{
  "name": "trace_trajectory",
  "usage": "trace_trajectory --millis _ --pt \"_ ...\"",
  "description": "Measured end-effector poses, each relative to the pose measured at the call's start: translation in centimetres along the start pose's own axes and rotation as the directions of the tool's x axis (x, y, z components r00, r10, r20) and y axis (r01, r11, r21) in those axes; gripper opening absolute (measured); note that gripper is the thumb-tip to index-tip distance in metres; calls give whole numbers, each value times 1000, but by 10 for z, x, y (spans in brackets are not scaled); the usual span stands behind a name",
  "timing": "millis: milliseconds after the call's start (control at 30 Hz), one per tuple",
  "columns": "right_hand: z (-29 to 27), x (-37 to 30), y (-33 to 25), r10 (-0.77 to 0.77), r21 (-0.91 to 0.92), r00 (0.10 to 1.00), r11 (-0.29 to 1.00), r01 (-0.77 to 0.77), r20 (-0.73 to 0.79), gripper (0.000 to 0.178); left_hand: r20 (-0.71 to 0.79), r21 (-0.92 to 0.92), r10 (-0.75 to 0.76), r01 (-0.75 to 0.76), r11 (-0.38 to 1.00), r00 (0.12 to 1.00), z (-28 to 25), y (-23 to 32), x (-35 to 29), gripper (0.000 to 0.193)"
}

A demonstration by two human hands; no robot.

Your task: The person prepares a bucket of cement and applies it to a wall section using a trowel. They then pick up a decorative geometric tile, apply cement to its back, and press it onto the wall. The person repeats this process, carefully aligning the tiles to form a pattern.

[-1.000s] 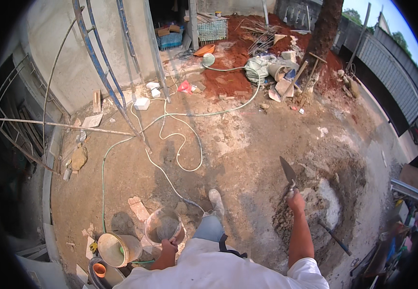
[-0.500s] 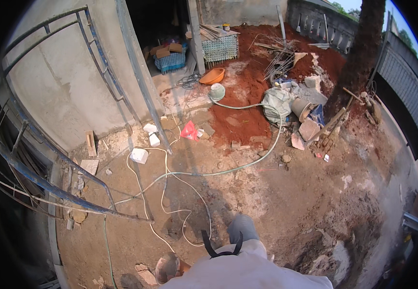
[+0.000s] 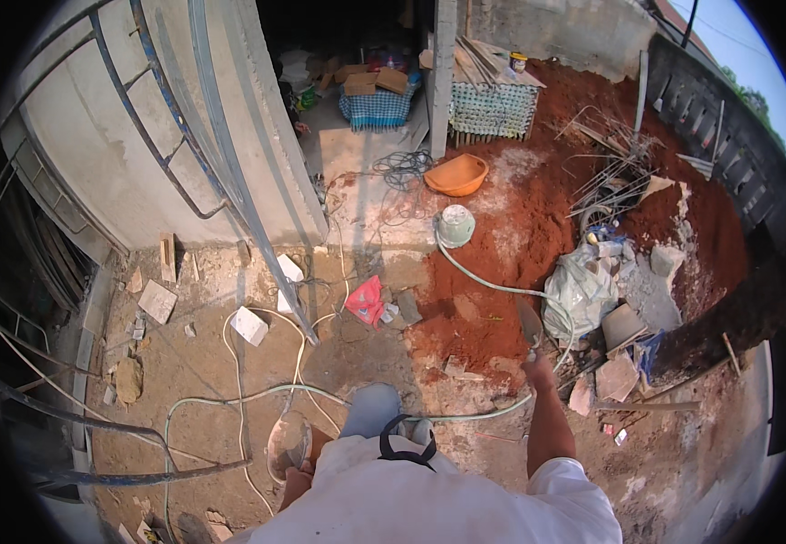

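Construction yard seen from above. An orange basin (image 3: 456, 174) lies on the ground beside a mound of red soil (image 3: 538, 227). A pale hose (image 3: 493, 286) curves across the dirt. A white sack (image 3: 581, 288) sits near scrap rods (image 3: 620, 172). A red bag (image 3: 366, 300) lies near broken tiles (image 3: 250, 325). A metal ladder (image 3: 230, 172) leans against the grey wall (image 3: 94, 136).

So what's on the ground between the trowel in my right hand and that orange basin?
In the head view, between the trowel and the orange basin lie red earth, a pale hose and a round pale bucket.
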State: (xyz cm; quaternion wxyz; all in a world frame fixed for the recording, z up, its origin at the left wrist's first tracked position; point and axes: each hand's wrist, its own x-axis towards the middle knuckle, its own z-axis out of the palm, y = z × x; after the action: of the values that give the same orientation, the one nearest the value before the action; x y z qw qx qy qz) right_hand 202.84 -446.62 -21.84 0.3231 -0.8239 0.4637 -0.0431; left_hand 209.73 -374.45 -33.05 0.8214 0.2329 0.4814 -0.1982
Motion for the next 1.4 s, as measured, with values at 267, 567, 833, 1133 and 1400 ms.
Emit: trace_trajectory --millis 267,567,833,1133,1400 --pt "-2 330 -356 -338 314 937 883 350 -94 36 -371 -10 -112 116 993 922 293 -15 219 21" --pt "123 598 -398 -104 -117 979 985 126 176 38 -407 102 -156 214 971 900 656 7 440 25" --pt "126 686 -462 307 -313 900 927 -208 310 60 -247 244 -26 88 966 969 1031 78 473 18" --pt "192 962 -580 242 -398 854 917 -45 461 52 -104 256 8 19 966 995 1352 133 564 27" --pt "212 1240 -831 -33 -354 785 881 315 618 46 -159 427 319 -226 876 934 1646 219 513 21"
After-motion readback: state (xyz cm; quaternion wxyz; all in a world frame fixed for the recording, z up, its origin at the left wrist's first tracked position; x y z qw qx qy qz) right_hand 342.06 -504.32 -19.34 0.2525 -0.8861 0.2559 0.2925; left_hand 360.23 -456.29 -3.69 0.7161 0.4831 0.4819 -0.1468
